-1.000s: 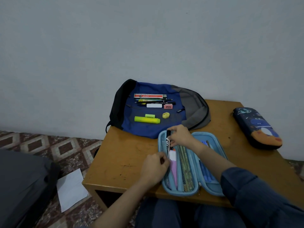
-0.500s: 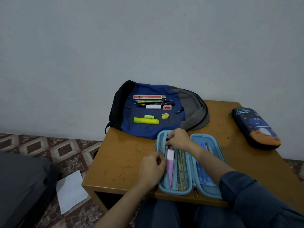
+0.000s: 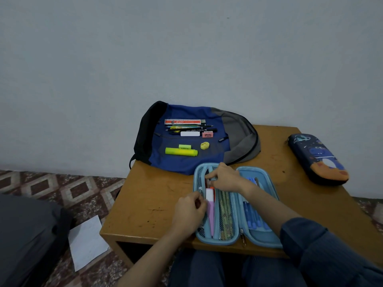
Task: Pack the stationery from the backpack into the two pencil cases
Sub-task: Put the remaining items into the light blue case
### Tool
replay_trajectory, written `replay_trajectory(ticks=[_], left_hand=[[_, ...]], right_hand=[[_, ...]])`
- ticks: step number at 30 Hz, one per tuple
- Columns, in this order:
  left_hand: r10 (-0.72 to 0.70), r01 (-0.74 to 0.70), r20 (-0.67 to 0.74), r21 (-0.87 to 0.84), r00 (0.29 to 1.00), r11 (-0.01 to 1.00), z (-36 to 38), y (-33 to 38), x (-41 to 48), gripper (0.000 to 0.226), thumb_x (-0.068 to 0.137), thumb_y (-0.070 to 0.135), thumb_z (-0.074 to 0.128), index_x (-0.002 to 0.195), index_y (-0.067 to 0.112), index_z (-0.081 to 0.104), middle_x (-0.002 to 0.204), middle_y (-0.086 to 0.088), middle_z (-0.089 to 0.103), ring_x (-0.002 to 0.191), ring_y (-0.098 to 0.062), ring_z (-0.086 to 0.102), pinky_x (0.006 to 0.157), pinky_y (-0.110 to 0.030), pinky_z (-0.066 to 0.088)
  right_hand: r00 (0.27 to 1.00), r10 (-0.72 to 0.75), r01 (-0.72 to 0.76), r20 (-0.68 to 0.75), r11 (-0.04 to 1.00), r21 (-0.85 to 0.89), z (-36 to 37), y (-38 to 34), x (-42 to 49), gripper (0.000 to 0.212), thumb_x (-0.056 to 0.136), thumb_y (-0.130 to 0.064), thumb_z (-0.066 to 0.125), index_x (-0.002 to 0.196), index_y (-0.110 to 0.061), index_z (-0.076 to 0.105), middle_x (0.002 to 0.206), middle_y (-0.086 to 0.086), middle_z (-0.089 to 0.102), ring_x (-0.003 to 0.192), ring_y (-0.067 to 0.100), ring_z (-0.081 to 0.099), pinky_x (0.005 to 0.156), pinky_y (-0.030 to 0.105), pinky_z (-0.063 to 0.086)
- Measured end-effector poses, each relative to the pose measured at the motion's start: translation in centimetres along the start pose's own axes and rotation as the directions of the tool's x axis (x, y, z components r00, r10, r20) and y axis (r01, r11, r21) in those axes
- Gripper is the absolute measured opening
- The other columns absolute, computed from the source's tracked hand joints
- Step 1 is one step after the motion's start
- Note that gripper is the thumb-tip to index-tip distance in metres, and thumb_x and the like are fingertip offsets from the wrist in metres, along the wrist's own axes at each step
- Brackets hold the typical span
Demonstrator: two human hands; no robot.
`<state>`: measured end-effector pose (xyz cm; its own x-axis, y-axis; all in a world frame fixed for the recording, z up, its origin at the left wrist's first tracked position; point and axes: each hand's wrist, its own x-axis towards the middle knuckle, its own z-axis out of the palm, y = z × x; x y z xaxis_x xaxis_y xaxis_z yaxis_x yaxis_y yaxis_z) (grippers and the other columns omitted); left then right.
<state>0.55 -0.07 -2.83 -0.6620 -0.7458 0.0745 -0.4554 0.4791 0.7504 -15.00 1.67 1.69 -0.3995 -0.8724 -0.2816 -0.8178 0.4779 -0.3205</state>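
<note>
A light blue pencil case (image 3: 259,237) lies open at the table's near edge, holding pencils, blue pens and a pink and white item (image 3: 209,201). My left hand (image 3: 189,214) pinches the mesh pocket edge on the case's left side. My right hand (image 3: 224,178) pinches the top of the pocket near the case's far end. A blue and grey backpack (image 3: 186,162) lies flat behind, with a ruler (image 3: 182,121), pens, erasers, a yellow highlighter (image 3: 181,151) and a yellow sharpener (image 3: 204,145) on it. A dark printed pencil case (image 3: 318,158) lies shut at the right.
The brown wooden table (image 3: 149,204) stands against a pale wall. A white sheet of paper (image 3: 87,242) lies on the patterned floor at the left, beside a dark grey bag or cushion (image 3: 27,235).
A dark item held upright by my right hand has gone down into the left pocket. My right hand has lowered onto the pocket's top; my left hand stays at the pocket edge.
</note>
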Motion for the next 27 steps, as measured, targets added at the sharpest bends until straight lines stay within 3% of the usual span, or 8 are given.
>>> replay_trajectory(ticks=[5, 11, 18, 22, 24, 26, 27], left_hand=[[-0.015, 0.015, 0.015, -0.022, 1.0, 1.0, 0.0, 0.0, -0.1, 0.023, 0.091, 0.019, 0.054, 0.069, 0.022, 0.05, 0.063, 0.009, 0.054, 0.053, -0.002, 0.046, 0.048, -0.012, 0.04], [-0.057, 0.057, 0.016, -0.022, 0.998, 0.998, -0.1, 0.0, -0.1, 0.02, 0.091, 0.022, 0.055, 0.071, 0.023, 0.053, 0.068, 0.007, 0.059, 0.06, -0.006, 0.054, 0.057, -0.021, 0.048], [-0.05, 0.05, 0.014, -0.041, 0.999, 0.998, -0.4, 0.3, -0.5, 0.019, 0.091, 0.021, 0.055, 0.073, 0.022, 0.053, 0.069, 0.007, 0.059, 0.059, -0.004, 0.054, 0.055, -0.018, 0.047], [-0.045, 0.045, 0.006, -0.048, 0.999, 0.998, -0.3, 0.1, -0.5, 0.016, 0.091, 0.021, 0.055, 0.075, 0.019, 0.056, 0.072, 0.004, 0.062, 0.064, -0.01, 0.059, 0.063, -0.026, 0.053], [-0.052, 0.053, 0.015, -0.04, 0.999, 0.998, -0.3, 0.0, -0.5, 0.013, 0.091, 0.022, 0.056, 0.078, 0.02, 0.056, 0.076, 0.004, 0.062, 0.068, -0.012, 0.06, 0.065, -0.029, 0.054], [-0.012, 0.012, -0.006, 0.023, 1.0, 1.0, -0.5, 0.0, -0.6, 0.005, 0.088, 0.026, 0.059, 0.091, 0.022, 0.056, 0.088, 0.006, 0.059, 0.077, -0.01, 0.054, 0.068, -0.026, 0.049], [0.031, -0.03, -0.007, 0.098, 1.0, 0.995, -0.5, 0.0, -0.6, 0.017, 0.087, 0.029, 0.059, 0.103, 0.024, 0.056, 0.099, 0.007, 0.055, 0.087, -0.007, 0.049, 0.074, -0.022, 0.044]], right_hand=[[1.0, -0.021, 0.02, 0.023, 0.999, 0.031, 0.4, 0.5, -0.1, 0.04, 0.093, -0.034, 0.052, 0.133, -0.032, 0.05, 0.146, 0.005, 0.025, 0.135, 0.027, 0.03, 0.114, 0.053, 0.017], [0.998, -0.06, 0.058, 0.02, 0.994, 0.094, 0.6, 1.0, -0.4, 0.062, 0.074, -0.039, 0.075, 0.13, -0.022, 0.053, 0.14, 0.004, 0.033, 0.13, 0.025, 0.038, 0.11, 0.048, 0.031], [0.992, -0.087, 0.087, -0.09, 0.996, -0.003, 1.0, 0.9, -0.9, 0.047, 0.079, -0.044, 0.069, 0.121, -0.024, 0.06, 0.125, 0.002, 0.042, 0.118, 0.022, 0.047, 0.101, 0.043, 0.036], [0.972, -0.127, 0.139, -0.197, 0.989, 0.047, 1.4, 1.2, -1.3, 0.033, 0.079, -0.043, 0.07, 0.102, -0.02, 0.071, 0.118, 0.001, 0.047, 0.112, 0.017, 0.049, 0.093, 0.036, 0.041], [0.972, -0.142, 0.156, -0.185, 0.986, 0.065, 1.3, 1.4, -1.5, 0.029, 0.077, -0.041, 0.072, 0.095, -0.018, 0.074, 0.117, 0.0, 0.047, 0.113, 0.016, 0.048, 0.094, 0.037, 0.041], [0.979, -0.16, 0.168, -0.127, 0.984, 0.054, 1.2, 1.5, -1.7, 0.029, 0.076, -0.039, 0.074, 0.099, -0.021, 0.074, 0.121, -0.001, 0.045, 0.118, 0.016, 0.044, 0.097, 0.041, 0.04], [0.981, -0.167, 0.171, -0.1, 0.985, 0.037, 1.1, 1.5, -1.8, 0.031, 0.076, -0.039, 0.074, 0.103, -0.023, 0.073, 0.124, -0.002, 0.043, 0.12, 0.016, 0.042, 0.099, 0.043, 0.038]])
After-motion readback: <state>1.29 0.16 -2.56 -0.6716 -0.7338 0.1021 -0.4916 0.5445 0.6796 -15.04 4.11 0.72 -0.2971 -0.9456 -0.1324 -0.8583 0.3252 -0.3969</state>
